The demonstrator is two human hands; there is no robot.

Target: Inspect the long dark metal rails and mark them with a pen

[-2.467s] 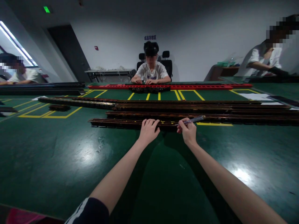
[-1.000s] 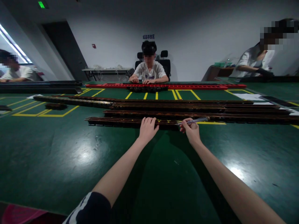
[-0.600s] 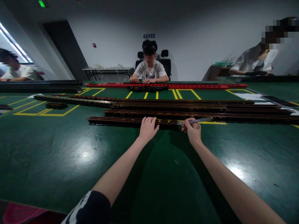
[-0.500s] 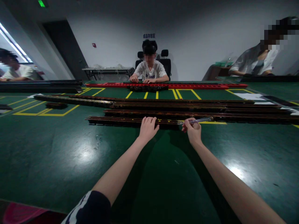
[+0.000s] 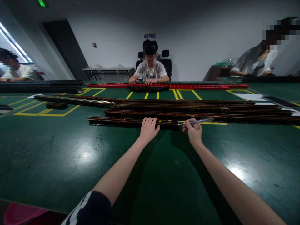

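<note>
Across the green table in front of me lies a long dark strip (image 5: pixel 117 121) with thin brownish edges and small yellow marks. My left hand (image 5: pixel 149 127) is closed over it, fingers bent across the top and the thumb on the near side. To the right, my right hand (image 5: pixel 193 130) pinches a slim pen-like tool (image 5: pixel 202 120) with a clear barrel. Its thin metallic tip points left at the strip's right end. Whether the tip touches the strip is too small to tell.
Several more dark strips (image 5: pixel 168 105) lie stacked just beyond. A short dark piece (image 5: pixel 56 106) lies at the left by yellow tape lines. Opposite, a person (image 5: pixel 151 70) works at a red rail (image 5: pixel 199 86). Other people sit far left and right. A pink stool (image 5: pixel 22 213) stands below the table edge.
My hands, the strip and the tool look unmoved. The hands of the person opposite have shifted slightly along the red rail.
</note>
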